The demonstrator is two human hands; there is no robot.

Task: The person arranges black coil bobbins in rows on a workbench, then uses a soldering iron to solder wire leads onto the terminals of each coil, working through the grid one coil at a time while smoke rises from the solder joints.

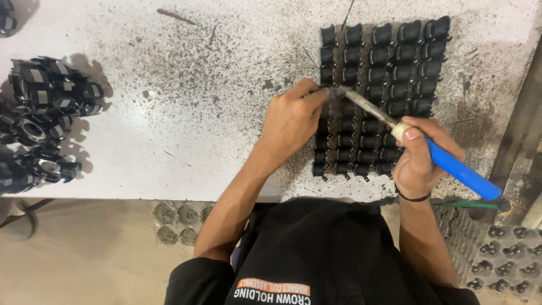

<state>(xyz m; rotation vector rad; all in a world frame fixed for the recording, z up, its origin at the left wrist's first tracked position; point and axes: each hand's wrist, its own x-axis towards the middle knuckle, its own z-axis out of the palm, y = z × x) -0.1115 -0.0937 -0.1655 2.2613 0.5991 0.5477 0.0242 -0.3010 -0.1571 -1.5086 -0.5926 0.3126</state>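
My right hand (419, 155) grips a soldering iron (451, 166) by its blue handle, with the metal shaft slanting up to the left. The tip meets my left hand (292, 120) at the left edge of a block of small black coil bobbins (389, 73) laid in rows on the white worktable (186, 113). My left fingers pinch something small at the tip, likely solder wire; it is too small to tell. My left hand covers part of the middle rows.
A heap of black coil parts with grey bands (42, 113) lies at the table's left edge. Grey moulded trays (175, 217) sit below the table's front edge, and another (508, 254) lies at the lower right. A green wire (468, 204) trails from the iron's handle.
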